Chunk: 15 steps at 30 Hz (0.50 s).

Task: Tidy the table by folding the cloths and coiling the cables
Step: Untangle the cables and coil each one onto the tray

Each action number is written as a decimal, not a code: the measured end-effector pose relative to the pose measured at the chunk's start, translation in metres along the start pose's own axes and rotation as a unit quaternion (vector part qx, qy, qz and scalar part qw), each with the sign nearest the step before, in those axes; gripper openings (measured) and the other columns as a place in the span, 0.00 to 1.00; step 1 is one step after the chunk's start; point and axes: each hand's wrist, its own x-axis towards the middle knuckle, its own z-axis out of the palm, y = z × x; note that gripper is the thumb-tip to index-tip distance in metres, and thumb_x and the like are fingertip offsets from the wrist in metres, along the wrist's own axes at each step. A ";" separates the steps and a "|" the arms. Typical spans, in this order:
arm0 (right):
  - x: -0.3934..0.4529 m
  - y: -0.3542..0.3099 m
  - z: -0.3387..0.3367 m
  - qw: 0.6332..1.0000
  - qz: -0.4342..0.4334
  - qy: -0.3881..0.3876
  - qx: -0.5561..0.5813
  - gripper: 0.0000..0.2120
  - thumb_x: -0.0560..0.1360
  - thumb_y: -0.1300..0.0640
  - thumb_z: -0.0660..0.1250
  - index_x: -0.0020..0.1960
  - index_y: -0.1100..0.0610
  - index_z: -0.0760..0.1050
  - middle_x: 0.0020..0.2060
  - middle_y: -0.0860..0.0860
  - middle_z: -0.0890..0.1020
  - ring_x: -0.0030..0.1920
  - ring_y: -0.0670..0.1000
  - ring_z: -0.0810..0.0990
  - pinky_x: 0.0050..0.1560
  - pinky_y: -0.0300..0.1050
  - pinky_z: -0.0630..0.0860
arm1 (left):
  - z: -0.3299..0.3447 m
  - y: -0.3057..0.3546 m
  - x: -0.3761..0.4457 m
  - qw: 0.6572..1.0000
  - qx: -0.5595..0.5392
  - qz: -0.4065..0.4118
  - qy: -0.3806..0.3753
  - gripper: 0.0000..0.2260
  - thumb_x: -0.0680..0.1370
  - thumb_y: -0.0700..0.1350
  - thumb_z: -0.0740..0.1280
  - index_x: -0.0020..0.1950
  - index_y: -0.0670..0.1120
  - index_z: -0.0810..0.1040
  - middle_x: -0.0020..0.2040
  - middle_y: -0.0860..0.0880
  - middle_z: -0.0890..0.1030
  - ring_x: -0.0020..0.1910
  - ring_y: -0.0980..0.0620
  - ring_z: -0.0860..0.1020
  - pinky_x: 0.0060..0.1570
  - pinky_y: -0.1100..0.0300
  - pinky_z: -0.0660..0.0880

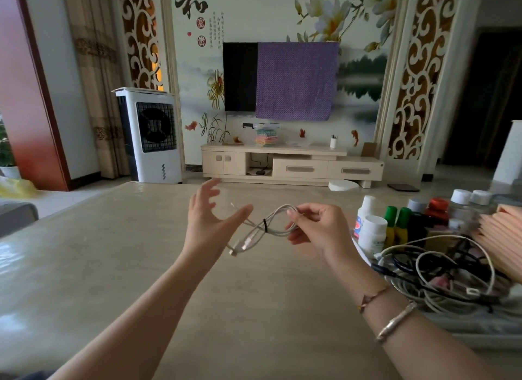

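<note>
A thin white cable [275, 229], looped and bound by a black tie at its middle, hangs in the air above the beige table [113, 266]. My right hand [316, 227] pinches the cable's right loop between thumb and fingers. My left hand [210, 218] is spread, fingers straight, just left of the cable, whose strand and plug ends dangle by its thumb. A tangle of white and black cables [440, 272] lies at the table's right. Folded peach cloths [502, 235] are stacked beyond that tangle.
Bottles and jars [395, 224] crowd the table's right side behind the tangle. A grey cloth [480, 326] lies under the cables near the right edge. Across the room stand a TV cabinet [291, 165] and a white air cooler [149, 133].
</note>
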 end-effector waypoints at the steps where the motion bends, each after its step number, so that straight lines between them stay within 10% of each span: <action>1: 0.000 -0.003 -0.002 1.000 0.000 -0.002 -0.005 0.05 0.75 0.64 0.70 0.41 0.62 0.80 0.28 0.55 0.82 0.23 0.50 0.79 0.26 0.41 0.78 | 0.000 0.001 0.000 0.994 0.076 0.082 0.001 0.29 0.67 0.56 0.76 0.66 0.56 0.72 0.63 0.55 0.72 0.63 0.53 0.69 0.61 0.56 0.67; 7: -0.012 -0.030 -0.025 0.999 0.001 -0.040 -0.032 0.06 0.76 0.64 0.68 0.41 0.62 0.80 0.32 0.59 0.83 0.25 0.51 0.80 0.28 0.42 0.79 | 0.023 0.020 -0.013 0.876 0.377 0.271 -0.128 0.21 0.72 0.62 0.69 0.63 0.59 0.76 0.63 0.61 0.77 0.73 0.56 0.62 0.75 0.48 0.45; 15: -0.028 -0.056 -0.121 0.998 0.043 0.020 -0.049 0.05 0.77 0.64 0.67 0.46 0.65 0.81 0.31 0.56 0.84 0.27 0.51 0.82 0.27 0.39 0.77 | 0.087 0.074 -0.037 0.882 0.319 0.312 -0.150 0.05 0.73 0.55 0.66 0.46 0.56 0.79 0.45 0.59 0.82 0.48 0.56 0.78 0.59 0.55 0.66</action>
